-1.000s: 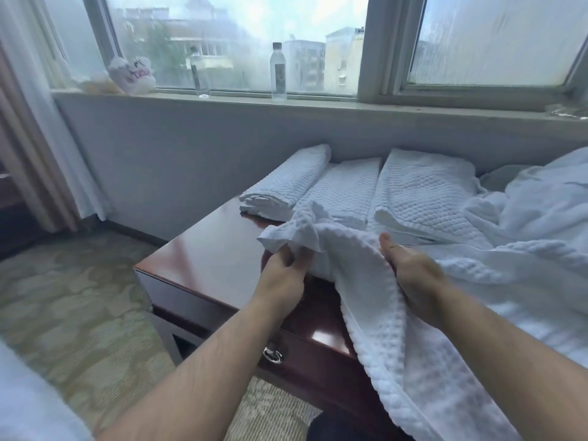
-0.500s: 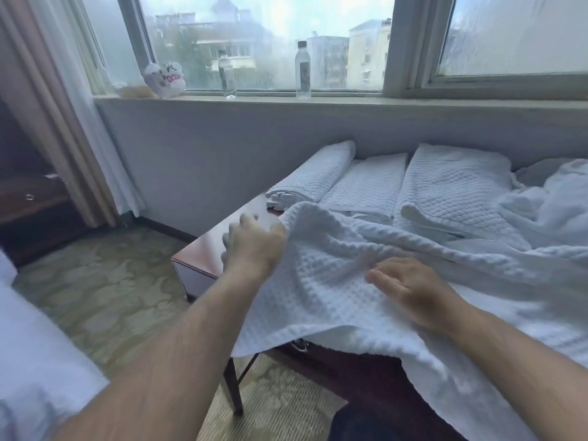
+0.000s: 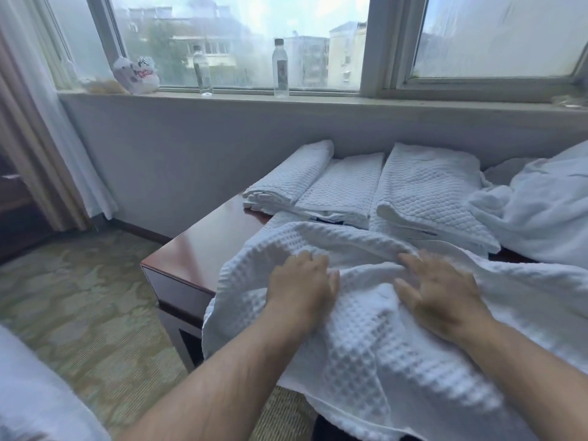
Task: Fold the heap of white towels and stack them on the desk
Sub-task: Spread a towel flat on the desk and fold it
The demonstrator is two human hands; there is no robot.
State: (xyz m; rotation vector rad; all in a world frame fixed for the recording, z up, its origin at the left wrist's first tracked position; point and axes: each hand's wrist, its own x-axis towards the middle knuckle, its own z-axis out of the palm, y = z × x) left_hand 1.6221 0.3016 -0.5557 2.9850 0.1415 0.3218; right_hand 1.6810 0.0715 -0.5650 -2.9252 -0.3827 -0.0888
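Left hand (image 3: pixel 302 289) and right hand (image 3: pixel 442 297) now flat on the waffle towel (image 3: pixel 366 364), its corner free.

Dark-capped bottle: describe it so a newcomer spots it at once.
Find the wide window behind the desk; two clear bottles stand on its sill. The dark-capped bottle is the right one, nearer the thick frame post. Its neighbour, the left bottle, looks paler, with no dark cap.

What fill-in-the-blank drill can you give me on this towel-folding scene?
1. ____ clear plastic water bottles stand on the grey windowsill.
2. Folded white quilted towels lie in ____ piles at the back of the dark red wooden desk.
3. The left hand and right hand rest on a white waffle-weave towel; the unfolded white towel heap lies to their ____.
Missing words: two; three; right.
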